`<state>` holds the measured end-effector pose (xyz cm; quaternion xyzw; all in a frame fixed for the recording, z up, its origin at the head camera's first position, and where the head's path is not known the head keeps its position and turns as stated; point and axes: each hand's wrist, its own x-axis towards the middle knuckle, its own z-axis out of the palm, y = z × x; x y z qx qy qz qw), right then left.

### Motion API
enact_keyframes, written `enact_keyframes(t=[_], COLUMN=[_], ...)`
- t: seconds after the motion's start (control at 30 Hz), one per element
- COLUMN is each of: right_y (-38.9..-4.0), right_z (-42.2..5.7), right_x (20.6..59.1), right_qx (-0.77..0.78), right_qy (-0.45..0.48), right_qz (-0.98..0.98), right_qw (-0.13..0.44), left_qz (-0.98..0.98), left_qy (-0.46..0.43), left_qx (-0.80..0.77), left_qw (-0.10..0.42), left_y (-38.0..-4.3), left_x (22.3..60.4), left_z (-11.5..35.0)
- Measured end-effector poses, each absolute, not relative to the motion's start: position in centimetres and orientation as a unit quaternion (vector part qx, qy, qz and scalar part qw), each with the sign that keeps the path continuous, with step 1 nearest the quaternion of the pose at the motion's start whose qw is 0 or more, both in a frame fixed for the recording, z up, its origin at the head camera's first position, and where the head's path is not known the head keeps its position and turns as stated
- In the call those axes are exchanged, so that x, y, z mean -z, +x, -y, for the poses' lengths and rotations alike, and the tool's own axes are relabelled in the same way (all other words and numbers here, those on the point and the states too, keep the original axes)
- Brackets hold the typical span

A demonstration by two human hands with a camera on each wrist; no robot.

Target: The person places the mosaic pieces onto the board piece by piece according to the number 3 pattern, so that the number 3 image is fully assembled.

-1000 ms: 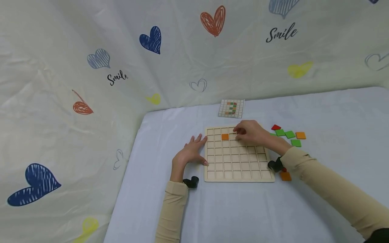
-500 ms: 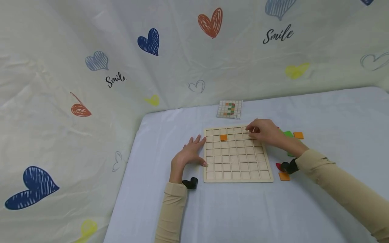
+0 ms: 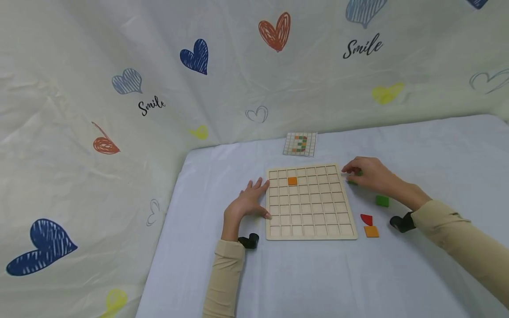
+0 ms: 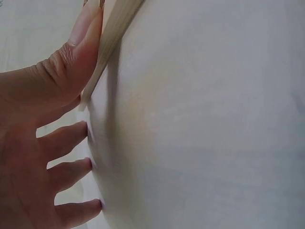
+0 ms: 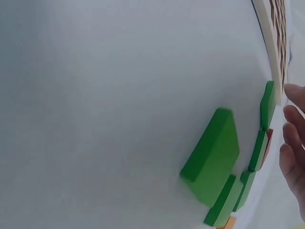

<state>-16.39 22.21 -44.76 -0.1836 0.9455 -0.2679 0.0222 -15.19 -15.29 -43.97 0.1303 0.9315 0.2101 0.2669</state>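
In the head view, my left hand (image 3: 247, 204) rests with fingers spread against the left edge of a wooden grid board (image 3: 312, 239). The left wrist view shows its thumb on the rim of the board. A single orange tile (image 3: 292, 181) lies in a cell in the upper part of the grid. Past the board's right edge, my right hand (image 3: 367, 173) hovers over green tiles (image 3: 352, 182), partly hiding them. In the right wrist view its fingers are loosely bent above a row of green tiles (image 5: 268, 105), and nothing shows between them.
A picture card (image 3: 299, 144) with a coloured grid pattern lies behind the board. Right of the board are a green tile (image 3: 382, 201), a red quarter-round tile (image 3: 366, 219) and an orange square tile (image 3: 371, 231). A heart-printed cloth (image 3: 222, 88) hangs behind the white table.
My right hand has moved right, from over the board's upper cells to the green tiles beside it. My left hand has stayed at the board's left edge.
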Motion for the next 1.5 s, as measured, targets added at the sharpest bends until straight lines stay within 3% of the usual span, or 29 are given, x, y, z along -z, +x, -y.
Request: enact_keyframes(t=[0.43,1.07,1.5], right_y=[-16.24,-16.02,-16.21], right_z=[-23.04,-23.16,-22.93], right_x=[45.06,44.8,44.59], right_qx=[0.259,0.273,0.3], right_qy=[-0.147,-0.159,-0.149], right_qz=[-0.95,-0.948,-0.941], right_qw=[0.091,0.035,0.038], left_qz=[-0.931,-0.932,-0.931], left_qy=[0.13,0.135,0.131], left_qx=[-0.214,-0.207,-0.211], left_qw=[0.265,0.267,0.266], left_y=[-15.17,-15.36,-15.22], left_x=[43.96,43.97,43.81], left_z=[15.39,15.32,15.26])
